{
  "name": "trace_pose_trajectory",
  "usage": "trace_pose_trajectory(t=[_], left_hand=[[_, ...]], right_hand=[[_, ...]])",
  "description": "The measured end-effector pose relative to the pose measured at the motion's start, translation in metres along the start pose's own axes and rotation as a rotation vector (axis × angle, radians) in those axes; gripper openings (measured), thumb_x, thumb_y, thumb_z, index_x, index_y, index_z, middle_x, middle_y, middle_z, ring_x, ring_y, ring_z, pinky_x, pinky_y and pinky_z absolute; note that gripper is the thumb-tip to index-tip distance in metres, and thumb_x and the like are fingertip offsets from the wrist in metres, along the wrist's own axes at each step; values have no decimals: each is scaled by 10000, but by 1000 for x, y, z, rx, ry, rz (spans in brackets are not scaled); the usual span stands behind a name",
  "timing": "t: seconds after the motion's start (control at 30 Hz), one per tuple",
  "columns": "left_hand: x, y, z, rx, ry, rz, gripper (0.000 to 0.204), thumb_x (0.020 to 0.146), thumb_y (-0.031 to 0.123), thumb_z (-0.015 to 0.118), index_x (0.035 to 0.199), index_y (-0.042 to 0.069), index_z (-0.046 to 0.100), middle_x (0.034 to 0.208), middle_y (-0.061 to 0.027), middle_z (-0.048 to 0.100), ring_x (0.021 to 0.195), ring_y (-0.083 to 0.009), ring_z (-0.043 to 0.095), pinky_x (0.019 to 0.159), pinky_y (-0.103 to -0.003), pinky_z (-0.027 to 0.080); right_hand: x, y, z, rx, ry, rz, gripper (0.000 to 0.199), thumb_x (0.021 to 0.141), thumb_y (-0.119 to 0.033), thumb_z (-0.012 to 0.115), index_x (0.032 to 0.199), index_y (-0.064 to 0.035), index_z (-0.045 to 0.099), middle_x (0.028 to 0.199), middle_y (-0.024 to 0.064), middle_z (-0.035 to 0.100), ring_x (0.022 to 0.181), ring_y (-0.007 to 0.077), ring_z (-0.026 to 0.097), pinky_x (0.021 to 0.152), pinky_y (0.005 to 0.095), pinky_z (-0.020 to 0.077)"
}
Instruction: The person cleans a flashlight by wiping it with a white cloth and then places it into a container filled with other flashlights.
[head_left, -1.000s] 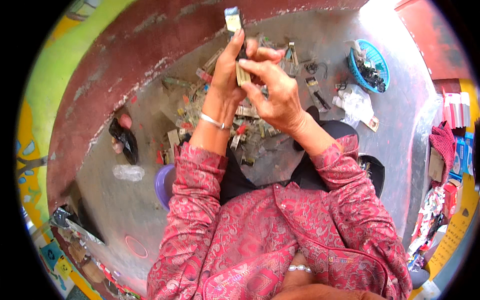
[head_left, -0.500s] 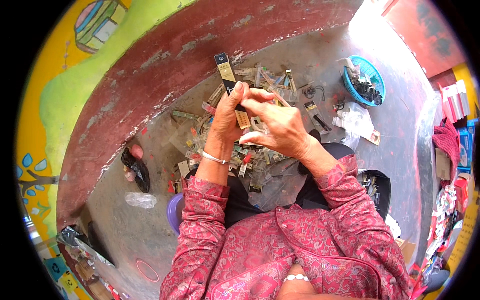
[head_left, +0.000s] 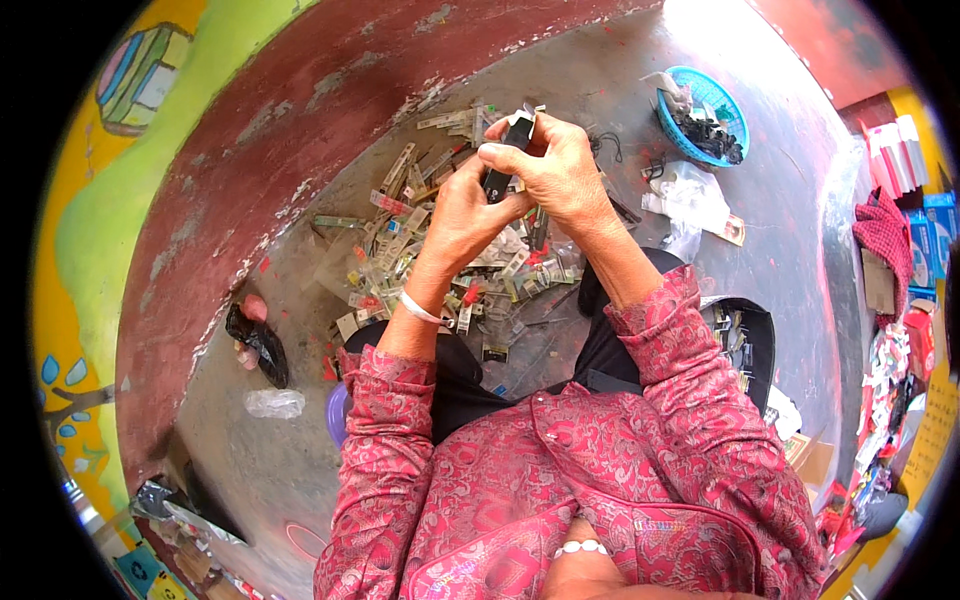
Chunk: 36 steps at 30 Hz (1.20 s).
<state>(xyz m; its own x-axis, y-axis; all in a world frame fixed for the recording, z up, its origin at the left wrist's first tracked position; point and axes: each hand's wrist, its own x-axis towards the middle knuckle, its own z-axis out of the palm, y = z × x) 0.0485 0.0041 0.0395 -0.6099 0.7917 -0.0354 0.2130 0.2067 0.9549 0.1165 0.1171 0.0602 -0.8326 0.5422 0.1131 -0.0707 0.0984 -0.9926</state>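
Observation:
A narrow black box (head_left: 508, 160), long and slim, is held up between my two hands above the floor. Around its lower end the fingers of my left hand (head_left: 462, 215) are closed, and a light bracelet circles that wrist. My right hand (head_left: 562, 178) grips the box higher up, thumb across its near side. A pale, shiny bit sticks out at the far end, perhaps an opened flap; I cannot make it out clearly. Below and beyond my hands lies a heap of small slim packages (head_left: 395, 245), some of them clear, partly covered by my arms.
A blue basket (head_left: 738, 100) with dark items stands at the far right, near a white plastic bag (head_left: 690, 200). Beside my right leg is a black container (head_left: 768, 350) of small pieces. A black bag (head_left: 262, 345) and clear plastic (head_left: 275, 403) lie left; a maroon wall (head_left: 230, 160) curves behind.
The box has been turned from lying lengthwise with its tan-marked face showing to a dark side. Both hands moved slightly farther away, and the right now grips the box's upper part.

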Motion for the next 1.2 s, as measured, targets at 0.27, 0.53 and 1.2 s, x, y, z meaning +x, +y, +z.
trace_pose_trajectory(t=[0.27,0.53,1.2], left_hand=[[-1,-11,-7,-1225,-247,-336,605,828,555,483,1156,47,455,982,-108,543,916,-218,569,706,-319,508],[3,-29,-7,-1358,-53,-357,286,878,323,538,985,58,547,798,-63,578,588,-94,503,483,-181,423],[4,-29,-4,-1437,-95,-294,233,818,153,617,995,19,546,919,-120,600,811,-205,602,692,-295,531]], right_hand=[[-3,-16,-4,-30,-53,-155,165,762,-46,654,910,-25,584,780,-11,573,665,38,547,545,177,462],[-6,-25,-7,36,-147,-172,497,667,-81,733,1133,-82,561,851,-3,531,658,41,473,578,182,410],[-11,-38,-16,230,-42,-146,161,784,-17,534,917,-39,623,695,-43,537,609,-1,451,532,153,364]])
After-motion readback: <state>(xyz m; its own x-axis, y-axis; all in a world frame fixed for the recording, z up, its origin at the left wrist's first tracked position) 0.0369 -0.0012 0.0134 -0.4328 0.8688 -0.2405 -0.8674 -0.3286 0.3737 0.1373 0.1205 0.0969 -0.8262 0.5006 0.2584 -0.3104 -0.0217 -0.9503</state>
